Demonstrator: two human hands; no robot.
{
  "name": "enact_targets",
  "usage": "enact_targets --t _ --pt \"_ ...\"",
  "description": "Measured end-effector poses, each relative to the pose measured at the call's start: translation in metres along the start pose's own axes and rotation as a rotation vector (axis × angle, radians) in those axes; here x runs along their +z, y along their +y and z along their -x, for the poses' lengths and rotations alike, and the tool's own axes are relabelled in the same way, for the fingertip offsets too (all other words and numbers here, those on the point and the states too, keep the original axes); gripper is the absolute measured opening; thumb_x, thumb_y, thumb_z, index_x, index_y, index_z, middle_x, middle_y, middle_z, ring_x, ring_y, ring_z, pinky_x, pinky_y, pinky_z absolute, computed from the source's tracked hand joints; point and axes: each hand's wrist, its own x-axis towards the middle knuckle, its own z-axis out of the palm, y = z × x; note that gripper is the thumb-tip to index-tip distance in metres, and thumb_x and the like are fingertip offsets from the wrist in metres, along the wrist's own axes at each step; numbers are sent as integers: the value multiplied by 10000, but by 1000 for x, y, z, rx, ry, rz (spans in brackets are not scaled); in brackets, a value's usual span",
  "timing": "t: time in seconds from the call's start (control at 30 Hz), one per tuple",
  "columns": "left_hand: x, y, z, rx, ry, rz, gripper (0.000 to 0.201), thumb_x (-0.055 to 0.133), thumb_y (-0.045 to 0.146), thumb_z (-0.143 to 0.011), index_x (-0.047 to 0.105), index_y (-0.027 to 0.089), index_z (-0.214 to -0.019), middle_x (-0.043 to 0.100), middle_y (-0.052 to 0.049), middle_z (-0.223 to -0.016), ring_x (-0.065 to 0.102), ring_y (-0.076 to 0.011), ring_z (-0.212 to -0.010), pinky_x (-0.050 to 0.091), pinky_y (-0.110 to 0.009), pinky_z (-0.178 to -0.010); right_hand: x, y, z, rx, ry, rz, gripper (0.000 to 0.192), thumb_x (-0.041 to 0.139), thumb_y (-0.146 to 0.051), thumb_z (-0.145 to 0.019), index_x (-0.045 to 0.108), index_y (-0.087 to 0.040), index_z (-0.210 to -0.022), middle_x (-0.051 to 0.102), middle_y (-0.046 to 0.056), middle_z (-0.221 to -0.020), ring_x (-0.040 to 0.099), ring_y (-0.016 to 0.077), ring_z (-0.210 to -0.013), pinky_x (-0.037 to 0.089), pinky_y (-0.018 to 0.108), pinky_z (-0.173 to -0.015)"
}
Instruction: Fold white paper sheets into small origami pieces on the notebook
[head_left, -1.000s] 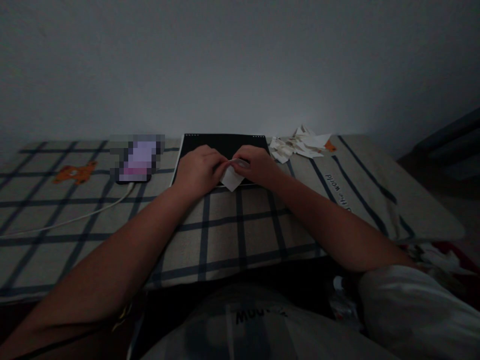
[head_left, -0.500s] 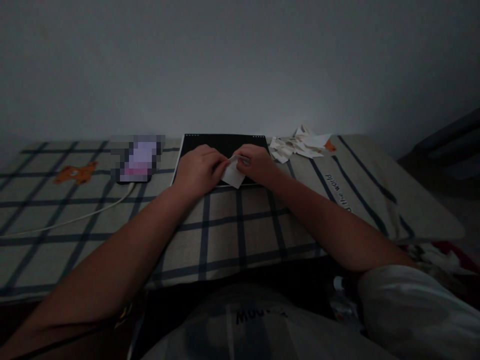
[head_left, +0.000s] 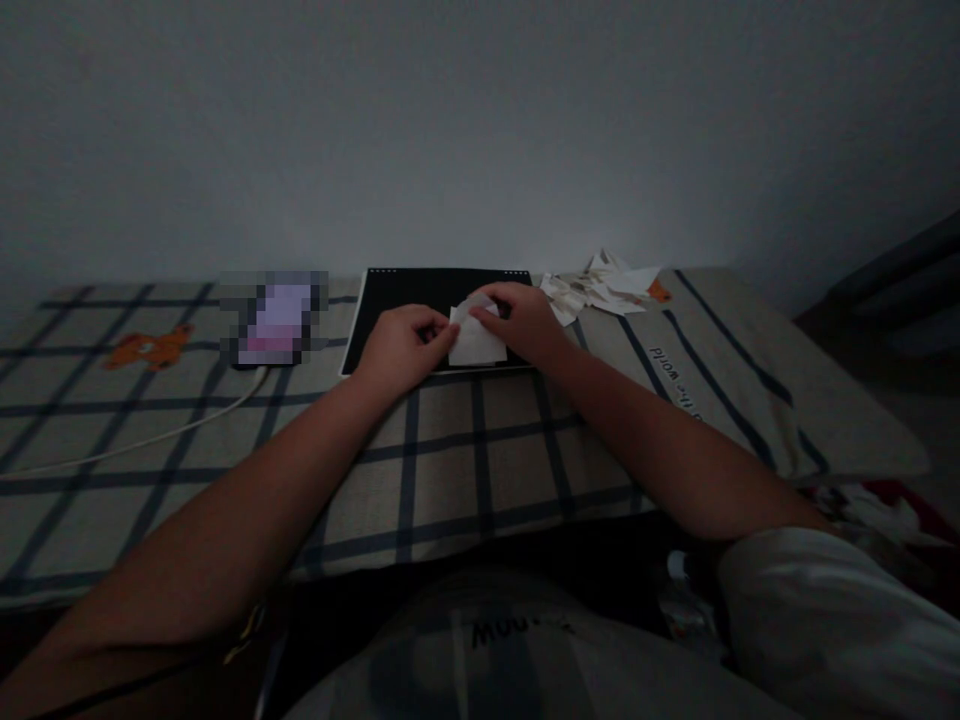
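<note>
A small piece of white paper (head_left: 477,345) is held between both hands over a black board (head_left: 409,288) with a light edge and small punched marks along its far side. My left hand (head_left: 405,345) pinches the paper's left edge between thumb and fingers. At the paper's upper right, my right hand (head_left: 519,315) grips it, the thumb lying across its face. A layer or flap shows at the top of the paper; how it is folded is hard to make out in the dim light.
Right of the board lies a heap of white paper pieces (head_left: 600,288). To the left a phone (head_left: 277,320) with a blurred screen is plugged into a white cable (head_left: 202,420). A checked cloth (head_left: 450,490) covers the table, against a plain wall (head_left: 480,130).
The paper has turned from a corner-down tilt to a squarer position, showing more of its face. My right thumb now lies over it, and my left hand has dropped slightly.
</note>
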Motion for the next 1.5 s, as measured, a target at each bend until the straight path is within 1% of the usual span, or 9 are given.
enact_targets --t 0.17,0.33,0.5,0.6,0.83,0.93,1.07,1.27,1.5 --pt "3 -6 -5 -149 67 78 261 687 388 -893 826 176 -832 798 -45 -806 700 -205 -757 503 -297 -681 2 3 -1 -14 96 -49 310 657 -404 -1035 773 -187 -1224 789 92 -1104 695 224 -967 554 379 -906" --pt "1 -11 -11 -274 207 137 241 707 347 -902 862 167 -944 846 -51 -897 755 -231 -856 559 -305 -755 2 3 -2 -29 234 15 282 684 -453 -1009 723 -201 -1129 730 95 -1097 653 242 -1024 526 405 -959" --pt "5 -14 -11 -296 196 166 267 717 343 -930 880 159 -1033 864 -67 -993 776 -247 -930 577 -317 -835 1 -1 1 27 55 29 246 690 -413 -994 694 -204 -864 710 57 -905 629 209 -857 494 363 -836" --pt "8 -18 -12 -291 125 125 283 686 354 -959 886 166 -1025 858 -59 -954 773 -251 -890 566 -318 -791 1 -2 1 77 -8 28 180 695 -330 -971 714 -192 -857 737 54 -890 633 198 -815 471 338 -774" --pt "0 -23 -8 -39 0 -168 399 602 463 -1006 868 181 -911 835 -104 -942 750 -270 -856 541 -363 -743 -5 3 -3 162 -11 59 160 659 -234 -990 805 -168 -1000 806 69 -942 671 209 -821 482 338 -796" --pt "-5 -22 -7 225 -4 -222 407 562 452 -1029 861 186 -956 838 -119 -993 756 -280 -952 580 -414 -886 -6 8 -4 170 -36 123 191 648 -225 -1006 827 -158 -1002 817 86 -961 693 224 -854 486 347 -813" --pt "-5 -23 -8 517 -170 -259 400 532 391 -1049 844 195 -1206 793 -138 -1355 707 -322 -1298 538 -523 -1140 -6 14 -4 125 -73 187 242 615 -212 -1033 849 -151 -1030 830 118 -1044 729 257 -1001 505 366 -907" --pt "-1 -29 -11 424 -371 -363 520 525 417 -1054 743 146 -1441 690 -180 -1537 630 -352 -1463 467 -558 -1254 -4 23 -2 79 -85 267 268 615 -225 -1034 856 -180 -1144 829 123 -1118 715 272 -1044 513 403 -953" --pt "-2 -34 -12 390 -420 -344 577 524 463 -1046 705 138 -1488 636 -170 -1599 603 -333 -1502 451 -532 -1280 -4 27 0 28 -65 287 290 688 -263 -992 819 -173 -1234 814 132 -1185 684 287 -1063 494 421 -965"
